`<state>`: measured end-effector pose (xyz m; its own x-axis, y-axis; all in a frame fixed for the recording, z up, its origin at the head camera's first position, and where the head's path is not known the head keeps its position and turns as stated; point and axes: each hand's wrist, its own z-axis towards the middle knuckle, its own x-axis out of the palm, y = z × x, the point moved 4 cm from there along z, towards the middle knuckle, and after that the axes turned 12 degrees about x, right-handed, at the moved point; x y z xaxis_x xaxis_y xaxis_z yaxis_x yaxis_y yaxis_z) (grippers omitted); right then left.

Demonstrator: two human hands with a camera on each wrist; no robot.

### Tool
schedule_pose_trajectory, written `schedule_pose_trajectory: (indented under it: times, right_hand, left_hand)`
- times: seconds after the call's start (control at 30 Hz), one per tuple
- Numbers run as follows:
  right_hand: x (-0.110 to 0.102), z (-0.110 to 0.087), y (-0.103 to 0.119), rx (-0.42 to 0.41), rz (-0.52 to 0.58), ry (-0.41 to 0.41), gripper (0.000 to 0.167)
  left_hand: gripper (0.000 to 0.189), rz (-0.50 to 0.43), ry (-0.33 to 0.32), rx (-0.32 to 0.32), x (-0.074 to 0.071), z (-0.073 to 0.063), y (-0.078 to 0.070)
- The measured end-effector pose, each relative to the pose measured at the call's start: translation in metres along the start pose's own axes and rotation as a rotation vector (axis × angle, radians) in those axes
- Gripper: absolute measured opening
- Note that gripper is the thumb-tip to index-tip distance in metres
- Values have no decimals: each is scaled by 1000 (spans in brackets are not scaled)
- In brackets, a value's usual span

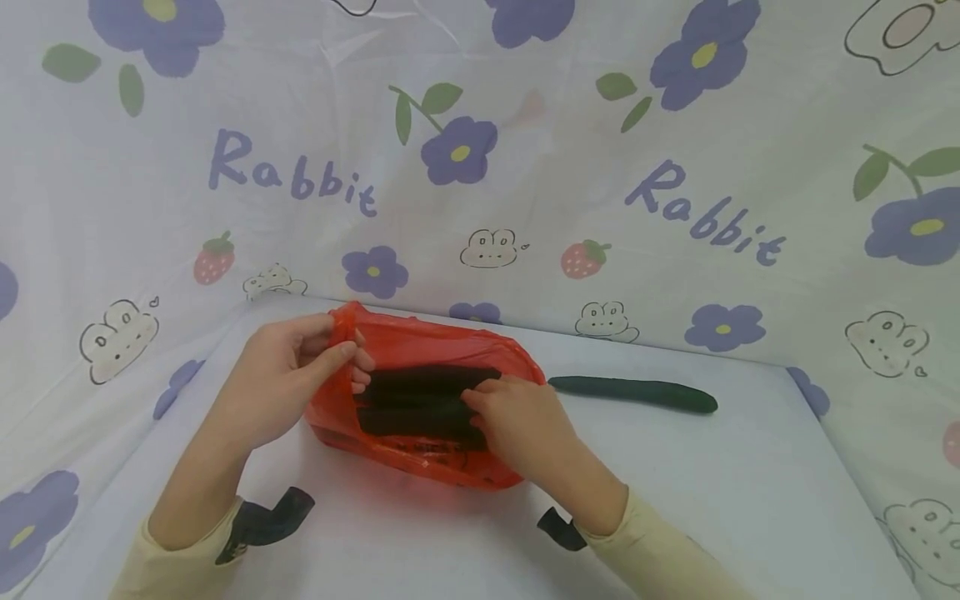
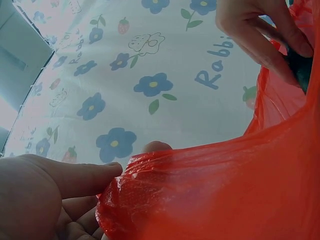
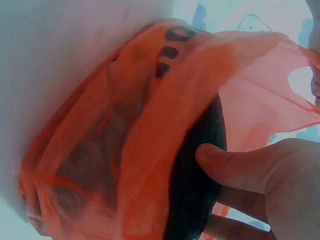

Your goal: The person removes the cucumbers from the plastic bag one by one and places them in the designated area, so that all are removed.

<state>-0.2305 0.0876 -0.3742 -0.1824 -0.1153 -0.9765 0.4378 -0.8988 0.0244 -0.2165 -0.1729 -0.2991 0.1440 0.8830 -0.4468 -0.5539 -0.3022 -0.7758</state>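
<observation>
A thin red plastic bag [image 1: 442, 333] lies open on the table, with dark green cucumbers [image 1: 423, 418] showing inside its mouth. My left hand [image 1: 281, 379] pinches the bag's left edge between thumb and fingers and holds it raised; the left wrist view shows the film [image 2: 225, 185] stretched away from that grip. At the right side of the opening, my right hand [image 1: 525, 421] grips the end of a cucumber. In the right wrist view the thumb presses one side of this cucumber [image 3: 197, 170], the fingers wrap behind it, and the bag covers its other side.
One more cucumber [image 1: 637, 393] lies on the white table [image 1: 720, 475], right of the bag. Behind the table hangs a white cloth [image 1: 525, 200] printed with flowers and rabbits. Dark straps [image 1: 277, 517] stick out near both wrists.
</observation>
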Motion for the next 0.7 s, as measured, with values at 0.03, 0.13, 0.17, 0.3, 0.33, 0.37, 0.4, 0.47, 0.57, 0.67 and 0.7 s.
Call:
schedule_pose_trajectory:
  times: [0.03, 0.13, 0.17, 0.3, 0.33, 0.37, 0.4, 0.47, 0.57, 0.67, 0.7]
  right_hand:
    - [-2, 0, 0, 8, 5, -2, 26]
    - [-7, 0, -1, 26, 16, -12, 27]
    - [-8, 0, -2, 31, 17, -19, 27]
    - [-15, -1, -3, 46, 19, -32, 27]
    - [-17, -1, -4, 49, 20, -33, 27]
    - [-18, -1, -5, 54, 24, -30, 28]
    - [-20, -1, -5, 59, 28, -30, 29]
    - [-23, -1, -7, 67, 37, -32, 30]
    - [-27, -2, -10, 73, 53, -51, 32]
    - [-31, -3, -12, 73, 71, -72, 33]
    - [-33, -3, -13, 73, 77, -78, 32]
  left_hand:
    - [12, -1, -1, 1, 0, 0, 0]
    - [12, -7, -3, 0, 0, 0, 0]
    - [12, -11, -3, 0, -1, 0, 0]
    - [12, -25, -3, -2, -1, 0, 0]
    - [12, -28, -2, -3, -1, 0, 0]
    - [12, -30, -2, -5, -1, 0, 1]
    - [12, -31, -3, -7, -1, 0, 1]
    - [12, -31, -3, -10, -1, 0, 2]
    - [13, -33, -4, -10, -1, 1, 3]
    - [13, -34, -5, -6, -2, 0, 4]
    - [13, -36, -6, -5, -2, 0, 4]
